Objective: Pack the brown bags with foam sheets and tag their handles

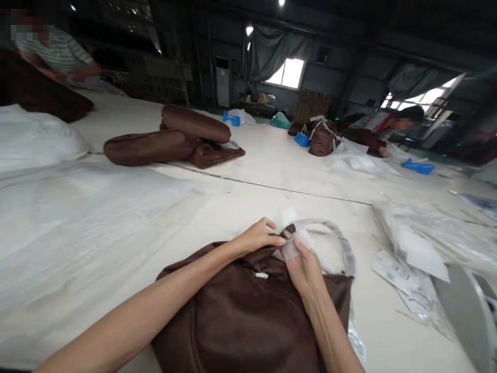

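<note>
A brown leather handbag lies on the white table right in front of me. Its handle arches up at the far side, wrapped in white protective paper. My left hand pinches the strap end by the brass ring, fingers closed. My right hand grips the white wrapping paper just below that ring. Both forearms lie across the bag.
More brown bags lie in the middle of the table, another further right. Plastic bags and paper tags pile up at my right. White sheets lie at left. Other people work at the far left and far right.
</note>
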Demonstrator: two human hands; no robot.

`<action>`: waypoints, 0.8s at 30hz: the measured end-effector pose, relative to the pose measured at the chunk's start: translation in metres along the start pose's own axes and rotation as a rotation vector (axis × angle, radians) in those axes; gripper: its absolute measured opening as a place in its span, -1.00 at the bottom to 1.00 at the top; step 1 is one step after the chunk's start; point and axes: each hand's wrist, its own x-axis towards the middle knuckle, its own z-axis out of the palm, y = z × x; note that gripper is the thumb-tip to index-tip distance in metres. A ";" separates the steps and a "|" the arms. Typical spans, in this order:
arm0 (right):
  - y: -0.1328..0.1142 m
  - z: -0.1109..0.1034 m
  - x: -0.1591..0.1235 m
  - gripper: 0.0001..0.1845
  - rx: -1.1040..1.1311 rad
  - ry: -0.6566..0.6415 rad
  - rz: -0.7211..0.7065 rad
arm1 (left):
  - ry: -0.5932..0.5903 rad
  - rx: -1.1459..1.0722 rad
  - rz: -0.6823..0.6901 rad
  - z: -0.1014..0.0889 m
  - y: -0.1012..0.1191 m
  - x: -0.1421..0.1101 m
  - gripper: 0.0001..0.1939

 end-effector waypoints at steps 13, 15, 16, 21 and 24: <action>-0.004 -0.004 0.007 -0.65 -0.086 0.103 0.043 | -0.017 -0.132 -0.120 0.005 0.012 0.007 -0.50; -0.007 -0.002 0.008 -0.66 -0.103 0.113 0.037 | -0.053 -0.107 -0.106 0.006 0.019 0.010 -0.57; -0.009 -0.001 0.008 -0.66 -0.112 0.118 0.043 | -0.083 -0.095 -0.102 0.006 0.024 0.011 -0.59; -0.027 -0.007 -0.004 -0.57 -0.229 -0.014 0.097 | -0.193 -0.042 -0.132 0.006 0.043 0.016 -0.63; -0.039 -0.023 -0.016 -0.22 -0.380 -0.068 0.061 | -0.242 -0.035 -0.157 0.004 0.046 0.015 -0.63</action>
